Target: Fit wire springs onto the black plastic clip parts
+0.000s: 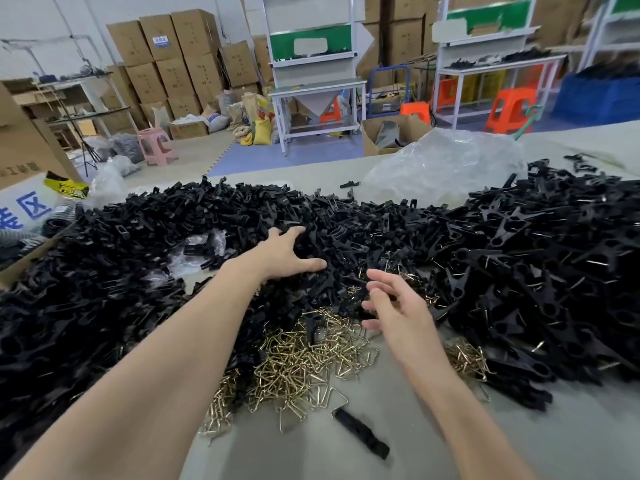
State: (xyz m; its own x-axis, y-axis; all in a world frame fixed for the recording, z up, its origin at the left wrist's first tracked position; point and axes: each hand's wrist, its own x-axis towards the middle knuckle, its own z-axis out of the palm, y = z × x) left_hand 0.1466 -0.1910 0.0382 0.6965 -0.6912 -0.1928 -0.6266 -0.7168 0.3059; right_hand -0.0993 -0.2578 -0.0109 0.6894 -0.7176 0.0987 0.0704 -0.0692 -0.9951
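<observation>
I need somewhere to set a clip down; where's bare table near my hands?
Bare table nearest you, around the lone clip, right of the wire springs. Ahead and to both sides, black clip parts crowd it.

Thin metal wire springs [301,362], brassy and glinting, on a smooth, matt, pale table [536,438]. Left, right and beyond the springs, moulded black plastic clip parts [138,271], mostly matt, catching a faint sheen at the edges. Further beyond the springs, crinkled clear plastic bag [446,168], glossy with white highlights. Far behind the springs, plain brown cardboard boxes [194,32], dull and matt; orange plastic stools [509,109], smooth and bright.
</observation>
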